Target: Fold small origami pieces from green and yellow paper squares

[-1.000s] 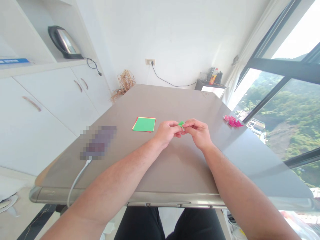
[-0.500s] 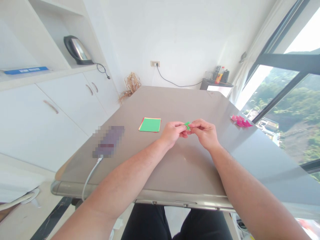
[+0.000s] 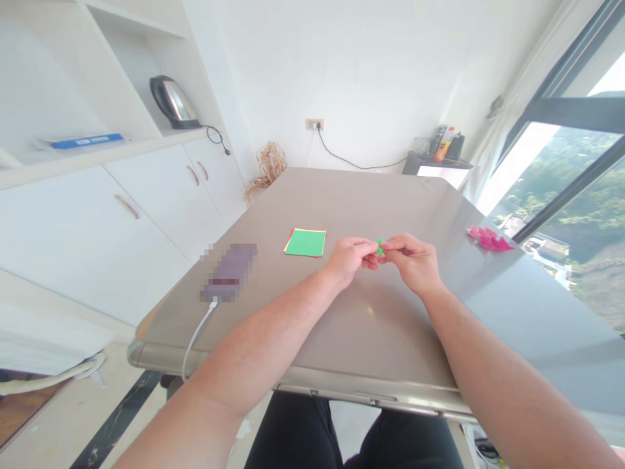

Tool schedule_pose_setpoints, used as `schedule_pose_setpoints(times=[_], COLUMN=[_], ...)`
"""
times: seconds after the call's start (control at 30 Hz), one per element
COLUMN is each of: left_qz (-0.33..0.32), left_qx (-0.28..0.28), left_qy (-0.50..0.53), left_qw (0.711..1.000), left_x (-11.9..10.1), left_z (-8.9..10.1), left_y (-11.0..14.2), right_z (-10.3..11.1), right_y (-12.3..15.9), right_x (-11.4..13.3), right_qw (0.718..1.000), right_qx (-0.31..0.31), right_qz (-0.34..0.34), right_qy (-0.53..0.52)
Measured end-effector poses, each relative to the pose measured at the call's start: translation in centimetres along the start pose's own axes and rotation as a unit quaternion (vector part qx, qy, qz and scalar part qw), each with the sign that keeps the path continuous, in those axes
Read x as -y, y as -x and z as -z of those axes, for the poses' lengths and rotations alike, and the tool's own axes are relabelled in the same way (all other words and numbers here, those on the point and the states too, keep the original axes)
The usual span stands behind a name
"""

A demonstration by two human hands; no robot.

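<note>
Left hand (image 3: 349,258) and right hand (image 3: 414,260) both pinch the small green paper (image 3: 379,247) over the desk (image 3: 371,342), a square paper stack (image 3: 306,243) lying nearby!

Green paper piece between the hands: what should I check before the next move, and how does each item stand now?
1. Left hand has a grip on the green paper piece: ok, pinched at the fingers.
2. Right hand has a grip on it too: ok, pinched from the other side.
3. Creases sharp and aligned: cannot tell; too small and partly covered.
4. Stack of square paper sheets squared up: not ok, red and yellow edges stick out under the green top sheet.
5. Pink folded pieces clear of the hands: ok, grouped apart on the right.
6. White cable free of the left forearm: cannot tell; they meet in view.
</note>
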State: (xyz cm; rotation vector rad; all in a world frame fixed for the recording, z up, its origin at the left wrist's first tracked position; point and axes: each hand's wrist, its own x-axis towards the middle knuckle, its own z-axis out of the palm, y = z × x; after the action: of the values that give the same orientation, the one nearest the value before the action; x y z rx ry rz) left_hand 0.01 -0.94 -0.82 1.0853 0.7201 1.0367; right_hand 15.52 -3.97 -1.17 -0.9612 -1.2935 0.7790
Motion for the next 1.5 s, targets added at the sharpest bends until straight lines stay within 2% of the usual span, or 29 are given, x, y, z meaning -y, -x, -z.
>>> schedule_pose_setpoints(times=[0.33,0.47,0.57,0.63,0.77,0.83,0.93,1.03,1.17,1.23,1.27,1.33,1.5], left_qz=[-0.003,-0.025,-0.067,-0.121,-0.263,-0.301,-0.320,-0.304,-0.202,-0.134,-0.123,-0.134,-0.160], left_qx=[-0.004,0.008,-0.020,-0.050,-0.101,-0.101,-0.084,-0.084,-0.114,-0.072,-0.056,-0.063,-0.070], left_qy=[-0.015,-0.051,-0.122,-0.211,-0.389,-0.435,-0.466,-0.432,-0.282,-0.177,-0.139,-0.105,-0.110], left_qw=[1.000,0.998,0.990,0.969,0.877,0.843,0.821,0.845,0.931,0.972,0.981,0.983,0.979], left_x=[0.0,0.1,0.3,0.4,0.6,0.8,1.0,1.1,1.0,0.9,0.9,0.9,0.9], left_z=[0.0,-0.1,0.1,0.2,0.3,0.2,-0.1,-0.3,-0.3,-0.2,-0.2,-0.2,-0.2], left_y=[0.1,0.1,0.1,0.1,0.4,0.5,0.6,0.5,0.1,-0.1,-0.2,-0.3,-0.3], right_z=[0.0,0.2,0.3,0.1,-0.7,-1.0,-1.1,-0.9,-0.8,-0.8,-0.8,-1.0,-1.2], right_y=[0.1,0.1,0.1,0.2,0.3,0.3,0.1,-0.1,-0.3,-0.3,-0.3,-0.3,-0.3], right_x=[0.1,0.0,0.0,0.1,0.6,0.8,0.8,0.7,0.5,0.3,0.2,0.2,0.3], right_qw=[1.000,0.998,0.998,0.995,0.987,0.984,0.982,0.986,0.989,0.991,0.991,0.991,0.992], right_qx=[-0.001,0.006,0.000,-0.019,-0.029,-0.037,-0.063,-0.075,-0.065,-0.051,-0.048,-0.033,-0.017], right_qz=[0.011,0.021,0.013,0.006,-0.025,-0.058,-0.100,-0.129,-0.127,-0.119,-0.117,-0.126,-0.119], right_qy=[0.025,0.057,0.069,0.094,0.155,0.162,0.146,0.076,-0.027,-0.043,-0.044,-0.044,-0.037])
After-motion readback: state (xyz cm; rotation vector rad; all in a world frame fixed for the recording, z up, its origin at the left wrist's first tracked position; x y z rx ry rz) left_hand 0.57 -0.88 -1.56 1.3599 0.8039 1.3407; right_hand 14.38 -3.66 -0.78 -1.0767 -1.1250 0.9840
